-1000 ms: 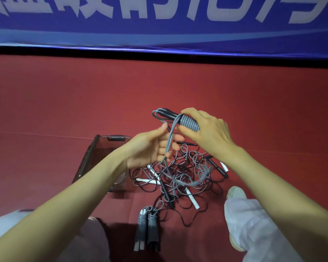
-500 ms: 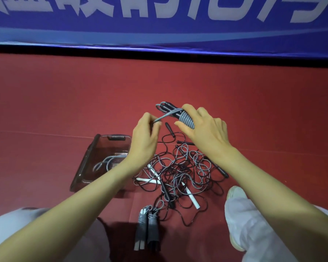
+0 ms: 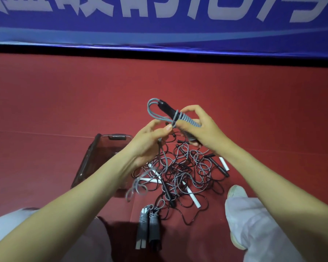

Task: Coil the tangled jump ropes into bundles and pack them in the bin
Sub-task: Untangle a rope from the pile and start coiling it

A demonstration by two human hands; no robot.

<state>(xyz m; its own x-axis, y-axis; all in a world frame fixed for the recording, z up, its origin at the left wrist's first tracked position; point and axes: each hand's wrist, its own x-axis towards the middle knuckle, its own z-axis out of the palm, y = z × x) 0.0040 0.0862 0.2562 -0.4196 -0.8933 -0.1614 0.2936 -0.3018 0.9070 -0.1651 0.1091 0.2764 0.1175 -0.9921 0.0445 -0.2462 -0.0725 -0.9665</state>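
My right hand (image 3: 203, 129) grips the black handles of a grey jump rope (image 3: 170, 112), with several turns of grey cord wound around them. My left hand (image 3: 148, 144) pinches the free grey cord just left of the wraps; its loose tail (image 3: 138, 186) hangs down in loops. Below the hands a tangled pile of ropes (image 3: 186, 173) with black and white handles lies on the red floor. A coiled grey bundle (image 3: 149, 229) rests in front of the pile. The dark clear bin (image 3: 95, 157) stands left of the pile, partly hidden by my left arm.
My knees in light trousers and a white shoe (image 3: 237, 193) flank the pile. A blue banner (image 3: 159, 21) with white lettering runs along the far edge of the red floor (image 3: 64, 95).
My left hand has dropped below the handles and drawn the cord down and leftward, so the tail now swings in loops near the bin. The right hand has kept its grip.
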